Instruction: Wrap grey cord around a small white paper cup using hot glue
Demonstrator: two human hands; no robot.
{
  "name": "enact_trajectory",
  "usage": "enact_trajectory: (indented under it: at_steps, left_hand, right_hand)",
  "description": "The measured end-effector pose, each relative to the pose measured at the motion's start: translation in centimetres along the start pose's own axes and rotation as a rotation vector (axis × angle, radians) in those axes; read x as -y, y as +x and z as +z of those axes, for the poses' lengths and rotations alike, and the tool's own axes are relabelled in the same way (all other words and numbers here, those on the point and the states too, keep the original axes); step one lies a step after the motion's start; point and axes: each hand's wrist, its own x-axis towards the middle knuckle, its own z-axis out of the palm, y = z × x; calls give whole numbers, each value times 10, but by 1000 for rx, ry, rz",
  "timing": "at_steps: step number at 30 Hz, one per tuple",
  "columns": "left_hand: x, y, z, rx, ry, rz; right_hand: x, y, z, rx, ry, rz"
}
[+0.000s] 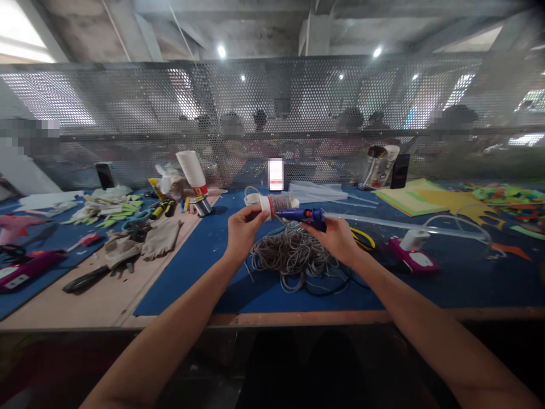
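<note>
My left hand (242, 228) pinches a white paper cup (266, 205) that lies on its side in the air. Thin grey-brown cord (281, 204) is wound around part of the cup. My right hand (335, 237) is closed around a blue hot glue gun (303, 215), its nozzle close to the cord-wrapped cup; whether it touches I cannot tell. A long clear glue stick (378, 219) sticks out of the gun's back, toward the right. Below both hands, a tangled heap of grey cord (293, 254) lies on the blue mat (183, 278).
Left stand stacked paper cups (191, 170), work gloves (160, 238), black-handled scissors (87, 279) and a purple power strip (34, 268). Right are yellow-handled pliers (364, 238), another power strip (415, 255) with a plug, and coloured sheets (411, 196). A perforated metal screen (293, 113) closes the back.
</note>
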Motion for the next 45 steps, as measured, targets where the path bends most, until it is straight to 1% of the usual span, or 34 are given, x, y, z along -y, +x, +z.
enact_trajectory:
  at_steps: [3,6,11,15,18,23,26,32,36,40,45]
  left_hand:
    - [0,0,0,13,-9,-10]
    - [-1,0,1,25,-32,-34]
    - [-2,-1,2,45,-41,-66]
    - [-1,-2,2,62,-41,-80]
    - [1,-1,2,54,-37,-71]
    - [5,0,2,47,-37,-76]
    - [7,1,1,36,-33,-82]
    - [7,1,1,33,-23,-79]
    - [5,2,2,25,-45,-85]
    - [3,0,3,30,-51,-85]
    - [4,-2,3,63,-52,-88]
  right_hand:
    - [2,3,-2,2,59,92]
    - [5,5,-7,9,178,169]
    - [4,10,-19,98,402,282]
    - [-1,14,-31,149,461,294]
    - [-8,18,-37,138,490,269]
    - [-28,24,-35,117,399,268]
    - [-44,26,-29,156,283,277]
    - [-72,25,-18,164,250,330]
    - [-89,24,-16,206,0,385]
    - [-98,21,-14,253,-93,454]
    - [-101,17,-7,329,-165,501]
